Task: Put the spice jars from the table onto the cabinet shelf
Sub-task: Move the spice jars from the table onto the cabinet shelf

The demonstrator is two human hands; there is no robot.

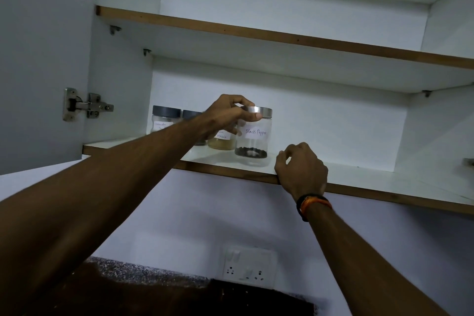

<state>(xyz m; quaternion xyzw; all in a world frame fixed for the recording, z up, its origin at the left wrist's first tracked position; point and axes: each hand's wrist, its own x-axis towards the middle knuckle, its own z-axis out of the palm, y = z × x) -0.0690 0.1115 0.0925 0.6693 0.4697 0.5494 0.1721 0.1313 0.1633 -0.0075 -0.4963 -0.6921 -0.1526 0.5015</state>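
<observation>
- Clear, glossy Black Pepper jar (252, 145) under a brushed-metal lid (259, 112), paper label.
- Smooth white laminate shelf (359, 177), raw wood-coloured front edge (matt).
- Shiny metal hinge (84, 105).
- Speckled stone-like countertop (143, 273).

Silver lid (259, 112) — white shelf (359, 177)
</observation>
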